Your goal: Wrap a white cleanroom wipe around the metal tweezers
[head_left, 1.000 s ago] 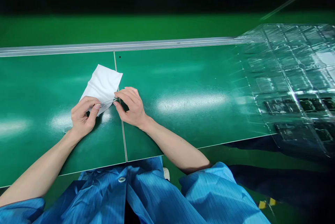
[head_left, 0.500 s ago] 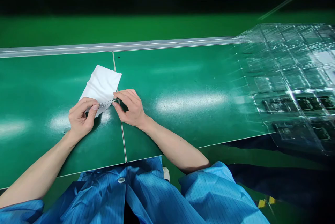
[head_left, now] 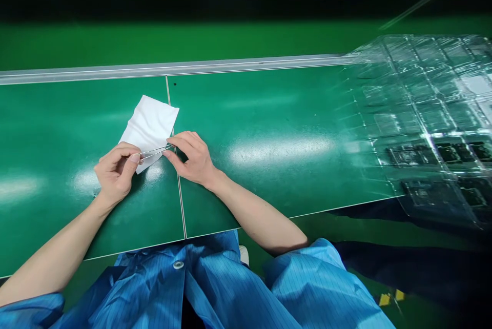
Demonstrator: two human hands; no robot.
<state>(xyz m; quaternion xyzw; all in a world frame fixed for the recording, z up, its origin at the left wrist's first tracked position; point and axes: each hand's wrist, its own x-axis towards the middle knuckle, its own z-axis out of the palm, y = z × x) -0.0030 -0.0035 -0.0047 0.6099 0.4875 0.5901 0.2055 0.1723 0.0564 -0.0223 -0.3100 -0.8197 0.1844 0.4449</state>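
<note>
A white cloth lies on the green table, across the seam between two mats. My left hand is closed in a pinch on the back end of thin metal tweezers, which lie over the cloth's near edge. My right hand is curled with its fingertips pinching the tweezers' tip end at the cloth's right corner. What lies under its fingers is hidden.
A stack of clear plastic compartment trays with dark parts in some pockets overhangs the table's right end. A metal rail runs along the far edge. My blue striped coat shows below the near edge.
My left hand has slid a little to the left along the tweezers, uncovering more of their length. My right hand and the cloth have hardly moved.
</note>
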